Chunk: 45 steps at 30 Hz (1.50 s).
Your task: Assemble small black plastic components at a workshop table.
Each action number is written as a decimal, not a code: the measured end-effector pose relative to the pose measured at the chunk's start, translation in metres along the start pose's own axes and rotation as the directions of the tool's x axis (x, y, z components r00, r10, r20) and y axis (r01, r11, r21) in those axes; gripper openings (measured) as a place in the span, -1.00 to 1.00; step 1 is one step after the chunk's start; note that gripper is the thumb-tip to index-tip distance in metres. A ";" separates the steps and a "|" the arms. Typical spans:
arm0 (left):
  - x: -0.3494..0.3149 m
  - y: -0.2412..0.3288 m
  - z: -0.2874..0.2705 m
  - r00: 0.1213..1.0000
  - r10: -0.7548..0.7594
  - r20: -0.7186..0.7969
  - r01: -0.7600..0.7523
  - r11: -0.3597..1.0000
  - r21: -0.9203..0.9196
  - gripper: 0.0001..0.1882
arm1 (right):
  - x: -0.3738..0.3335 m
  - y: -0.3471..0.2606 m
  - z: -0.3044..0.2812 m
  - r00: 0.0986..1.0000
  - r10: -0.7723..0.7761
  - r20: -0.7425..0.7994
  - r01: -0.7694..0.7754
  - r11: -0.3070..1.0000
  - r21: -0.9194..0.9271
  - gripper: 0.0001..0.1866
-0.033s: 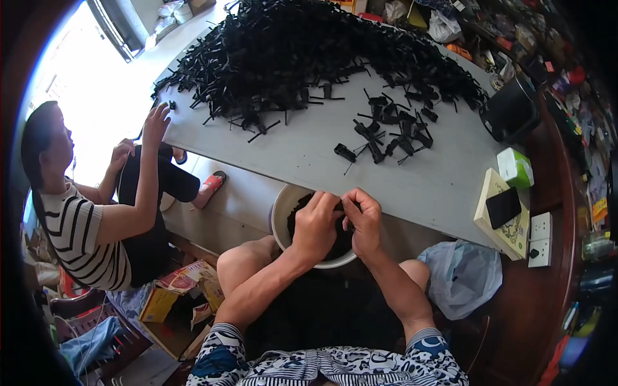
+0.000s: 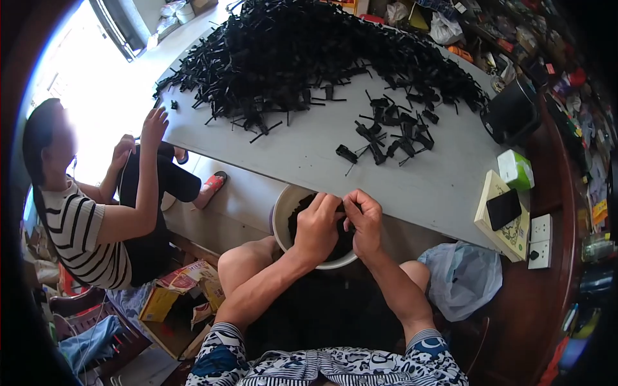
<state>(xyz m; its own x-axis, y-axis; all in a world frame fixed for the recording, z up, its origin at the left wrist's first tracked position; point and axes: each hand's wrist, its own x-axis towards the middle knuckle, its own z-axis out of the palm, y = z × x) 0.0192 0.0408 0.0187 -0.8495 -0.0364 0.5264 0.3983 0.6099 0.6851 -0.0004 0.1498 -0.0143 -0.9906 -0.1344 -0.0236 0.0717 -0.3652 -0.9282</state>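
Observation:
Both my hands meet over a pale bucket (image 2: 279, 222) between my knees. My left hand (image 2: 317, 230) is closed, with thumb and fingers pinched together. Close against it, my right hand (image 2: 364, 226) pinches too, its thumb pointing up. Something small and dark may be between the fingertips; I cannot make it out. Black pieces (image 2: 301, 209) lie in the bucket, partly hidden by my hands. On the grey table (image 2: 283, 154) in front of me is a big heap of black plastic parts with thin rods (image 2: 277, 64). A smaller cluster of such parts (image 2: 402, 132) lies nearer me.
At the left sits a co-worker (image 2: 84, 225) with one hand raised at the table edge. A black phone (image 2: 503, 208) rests on a box at the right, near a tissue pack (image 2: 515, 168). A plastic bag (image 2: 460, 280) hangs by my right knee; an opened carton (image 2: 174, 309) stands lower left.
The co-worker's raised hand has drawn slightly away from a small black piece on the table edge. My own hands have kept practically the same pose.

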 end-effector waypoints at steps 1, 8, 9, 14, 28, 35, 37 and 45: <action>-0.001 0.000 0.000 1.000 -0.016 -0.008 0.016 1.000 -0.012 -0.74 | 0.000 0.000 -0.001 1.000 -0.003 0.008 0.003 1.000 0.001 -0.83; 0.017 -0.011 -0.015 0.890 -0.376 0.259 0.454 0.785 -0.421 -0.75 | 0.006 -0.014 -0.007 0.987 0.016 0.162 -0.027 0.997 0.065 -0.83; 0.019 -0.018 -0.017 0.864 -0.385 0.325 0.502 0.714 -0.488 -0.72 | 0.004 -0.018 -0.009 0.981 0.006 0.193 0.000 1.000 -0.032 -0.84; 0.016 -0.032 -0.014 0.792 -0.295 0.534 0.606 0.482 -0.633 -0.65 | 0.006 -0.016 -0.012 0.963 0.073 0.261 -0.148 0.949 0.279 -0.80; 0.016 -0.041 -0.023 0.666 -0.387 0.638 0.745 0.292 -0.600 -0.86 | 0.001 -0.013 0.001 0.965 0.140 0.222 -0.181 0.967 0.178 -0.82; 0.015 -0.035 -0.023 0.646 -0.367 0.669 0.758 0.405 -0.510 -0.94 | 0.002 -0.018 -0.005 0.942 -0.238 0.238 0.327 0.812 -0.483 -0.76; 0.014 -0.028 -0.021 0.665 -0.401 0.630 0.729 0.531 -0.432 -0.92 | 0.004 -0.020 -0.004 0.959 -0.218 0.180 0.281 0.802 -0.527 -0.76; 0.012 -0.025 -0.011 0.792 -0.383 0.476 0.574 0.733 -0.364 -0.80 | 0.006 -0.020 -0.006 0.939 -0.232 0.252 0.338 0.754 -0.563 -0.72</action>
<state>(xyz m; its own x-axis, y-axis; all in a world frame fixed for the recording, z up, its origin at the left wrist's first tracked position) 0.0025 0.0167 0.0135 -0.9898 0.1139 -0.0856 -0.0696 0.1381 0.9880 -0.0089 0.1620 0.0020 -0.9181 -0.2733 0.2871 -0.3458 0.1983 -0.9171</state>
